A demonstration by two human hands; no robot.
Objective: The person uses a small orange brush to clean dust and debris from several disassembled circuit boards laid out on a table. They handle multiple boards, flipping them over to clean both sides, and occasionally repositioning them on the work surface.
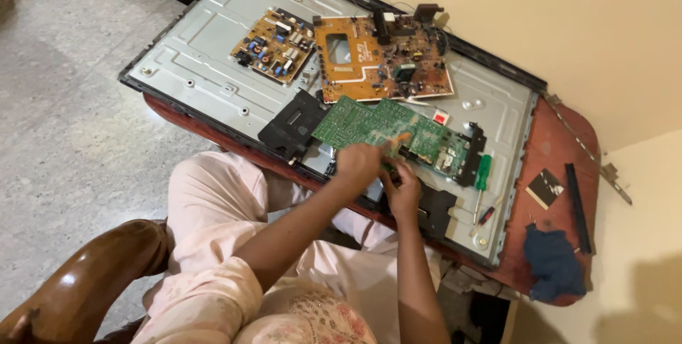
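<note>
Gripping green circuit board (383, 131) edge w/ left hand (359, 161), right hand (403, 189) pinching it too

1. Left hand (357, 161) covers green circuit board (387, 129) near edge; what its fingers pinch is unclear.
2. Wooden chair arm (78, 280) cropped at 8 o'clock.
3. Board parts too small to identify.

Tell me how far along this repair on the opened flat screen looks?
Done: the large grey metal back panel lies bare, with the small orange circuit board and the big orange circuit board on it. In hand: both the left hand and right hand work at the green circuit board. Left: the green-handled screwdriver lies unused; whether the boards are fixed down, I cannot tell.
</note>
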